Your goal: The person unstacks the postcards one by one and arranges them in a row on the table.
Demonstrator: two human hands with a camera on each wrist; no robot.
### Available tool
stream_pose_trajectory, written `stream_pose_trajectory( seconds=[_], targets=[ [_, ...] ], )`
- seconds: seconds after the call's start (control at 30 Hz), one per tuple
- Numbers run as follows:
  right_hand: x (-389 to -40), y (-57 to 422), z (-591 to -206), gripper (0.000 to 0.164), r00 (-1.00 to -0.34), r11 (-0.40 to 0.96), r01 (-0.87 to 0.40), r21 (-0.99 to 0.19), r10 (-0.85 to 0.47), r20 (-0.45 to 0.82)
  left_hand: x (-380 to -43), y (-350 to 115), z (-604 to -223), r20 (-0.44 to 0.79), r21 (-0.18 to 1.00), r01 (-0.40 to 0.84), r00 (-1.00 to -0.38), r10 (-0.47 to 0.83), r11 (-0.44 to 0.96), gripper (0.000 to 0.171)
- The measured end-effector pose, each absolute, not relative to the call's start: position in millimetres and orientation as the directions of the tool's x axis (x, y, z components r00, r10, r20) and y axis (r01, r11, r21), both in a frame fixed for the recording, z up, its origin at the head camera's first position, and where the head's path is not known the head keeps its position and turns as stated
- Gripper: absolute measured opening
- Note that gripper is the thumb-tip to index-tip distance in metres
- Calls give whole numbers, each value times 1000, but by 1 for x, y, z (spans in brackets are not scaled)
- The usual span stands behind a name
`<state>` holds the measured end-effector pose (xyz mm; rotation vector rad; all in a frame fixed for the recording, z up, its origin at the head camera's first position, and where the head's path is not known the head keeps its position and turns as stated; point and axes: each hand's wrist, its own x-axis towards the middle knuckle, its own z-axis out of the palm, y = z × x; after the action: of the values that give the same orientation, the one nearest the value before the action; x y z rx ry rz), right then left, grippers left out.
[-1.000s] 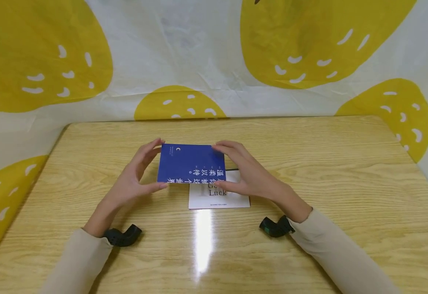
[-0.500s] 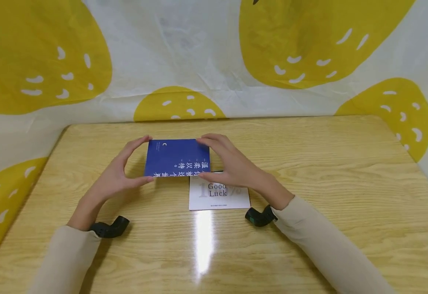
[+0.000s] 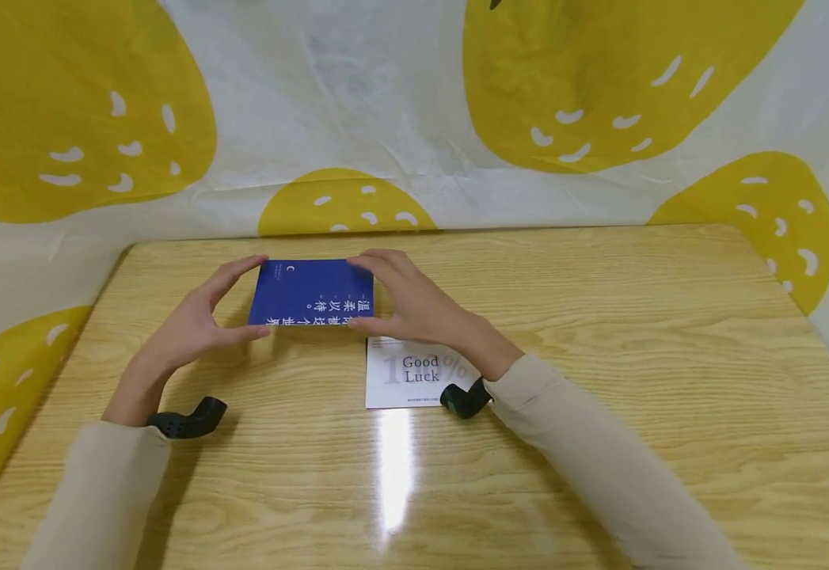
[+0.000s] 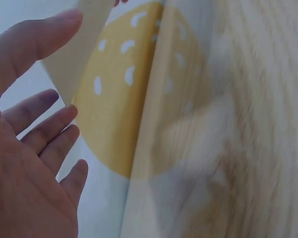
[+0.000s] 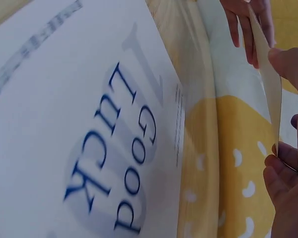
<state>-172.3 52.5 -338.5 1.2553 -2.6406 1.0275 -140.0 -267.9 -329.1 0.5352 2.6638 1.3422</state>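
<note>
In the head view a thin blue notebook (image 3: 310, 281) with white characters and a small moon is held level above the table. My left hand (image 3: 189, 324) grips its left end, thumb at the near corner and fingers at the far one. On the right end, my right hand (image 3: 414, 305) holds it the same way. Its plain tan underside (image 5: 271, 94) shows edge-on in the right wrist view. A white notebook (image 3: 389, 392) printed "Good Luck" lies below and to the right, partly covered by my right hand and wrist.
The wooden table (image 3: 635, 332) ends at a white curtain (image 3: 357, 95) with yellow fruit shapes. Black curved wrist mounts (image 3: 189, 419) stick out from both sleeves, the right one overlapping the white notebook in the head view. A bright reflection lies on the near tabletop.
Both hands have carried the blue notebook to the left and farther from me. More of the white notebook's upper left has come into view; it has stayed in place.
</note>
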Motion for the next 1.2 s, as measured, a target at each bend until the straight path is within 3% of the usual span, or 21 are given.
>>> stream_pose_trajectory(
  seconds=[0.37,0.93,1.2],
  targets=[
    [-183,26,-339,81,-708,486,-659,-574,-659,253,-148,-282,-326,-4,762,187,-956,293,620,91],
    [-187,-13,-349,81,-738,548,-619,-563,-652,176,-152,-313,-345,-56,837,95,-965,256,538,88],
    [-188,-15,-357,81,-747,579,-600,-551,-653,127,-155,-314,-355,-75,796,84,-969,235,600,89]
  ],
)
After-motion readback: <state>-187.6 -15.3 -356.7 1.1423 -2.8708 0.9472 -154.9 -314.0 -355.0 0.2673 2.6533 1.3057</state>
